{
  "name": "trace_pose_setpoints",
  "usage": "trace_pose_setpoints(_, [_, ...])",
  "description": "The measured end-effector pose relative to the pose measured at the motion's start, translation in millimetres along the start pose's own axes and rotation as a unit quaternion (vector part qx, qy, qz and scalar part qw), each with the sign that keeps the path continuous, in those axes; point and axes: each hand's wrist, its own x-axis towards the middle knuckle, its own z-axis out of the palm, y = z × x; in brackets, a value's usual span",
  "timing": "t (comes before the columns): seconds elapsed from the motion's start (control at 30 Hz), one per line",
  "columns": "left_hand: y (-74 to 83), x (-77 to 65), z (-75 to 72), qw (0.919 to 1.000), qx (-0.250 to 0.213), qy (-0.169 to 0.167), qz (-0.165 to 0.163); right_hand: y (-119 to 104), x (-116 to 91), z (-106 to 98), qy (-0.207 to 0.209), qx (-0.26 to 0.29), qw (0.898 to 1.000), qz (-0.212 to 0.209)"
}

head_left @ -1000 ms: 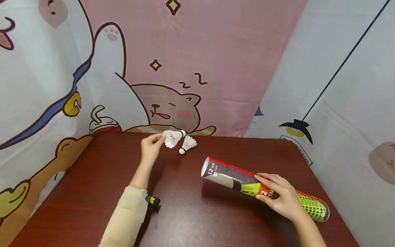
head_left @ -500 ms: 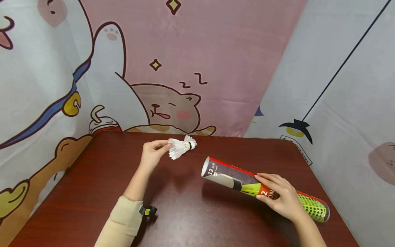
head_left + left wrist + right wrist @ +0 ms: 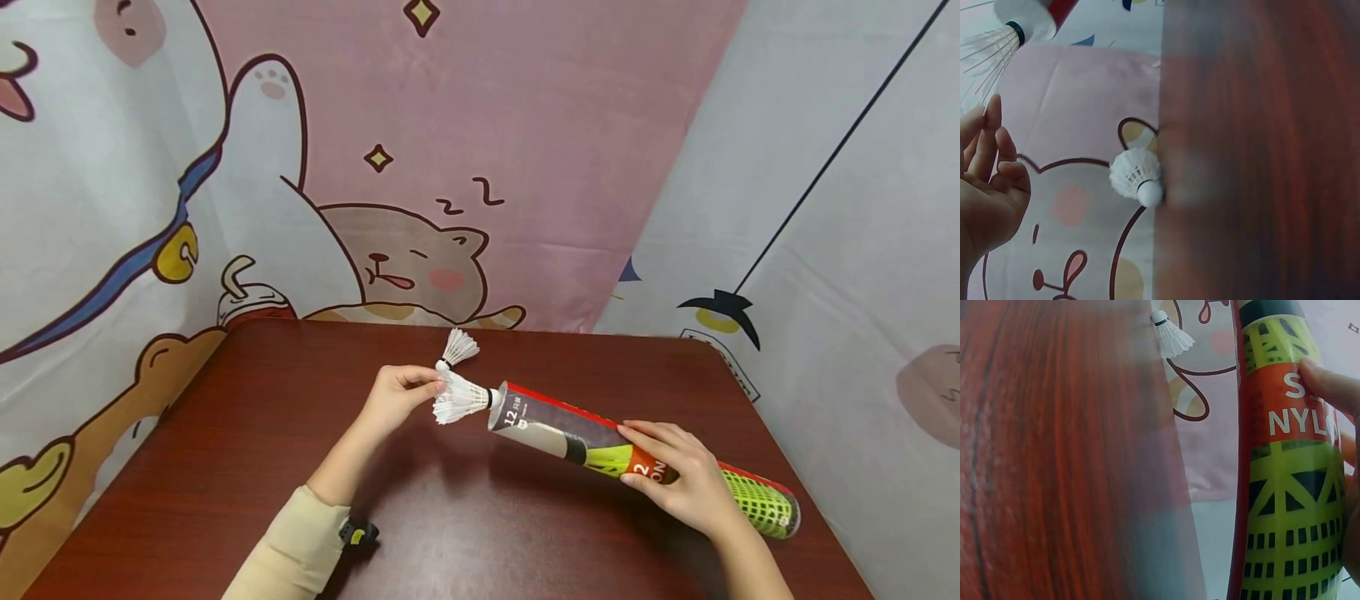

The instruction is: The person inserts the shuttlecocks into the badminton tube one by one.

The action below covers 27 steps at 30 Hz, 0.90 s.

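Note:
My left hand [image 3: 397, 398] pinches a white feather shuttlecock [image 3: 461, 397] by the edge of its skirt. The cork end of that shuttlecock is at the open mouth of a printed shuttlecock tube [image 3: 551, 427]; in the left wrist view the cork [image 3: 1025, 22] reaches into the rim. My right hand [image 3: 686, 475] grips the tube around its middle, with the tube tilted and its mouth raised toward the left. A second shuttlecock [image 3: 459, 346] lies on the table behind the held one, cork toward me. The inside of the tube is hidden.
The dark red-brown wooden table [image 3: 225, 467] stretches under both hands. A cartoon-printed cloth [image 3: 570, 167] hangs along its back and sides. A small black device [image 3: 360, 533] is strapped at the left wrist.
My left hand has carried the shuttlecock right and toward me, from beside the second shuttlecock to the tube's mouth. The right hand and the tube have stayed in place.

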Motion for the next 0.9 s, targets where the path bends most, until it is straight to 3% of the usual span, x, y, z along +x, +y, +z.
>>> trace_pose_setpoints(0.33, [-0.9,-2.6,21.0,0.9996,0.002,-0.026,0.005,-1.3,0.1,1.0,-0.005,0.002,1.0,0.001])
trace_pose_setpoints(0.9, [-1.3,-1.7,40.8,0.9996,-0.002,-0.025,0.01,-2.8,0.7,4.5,0.005,0.001,1.0,-0.024])
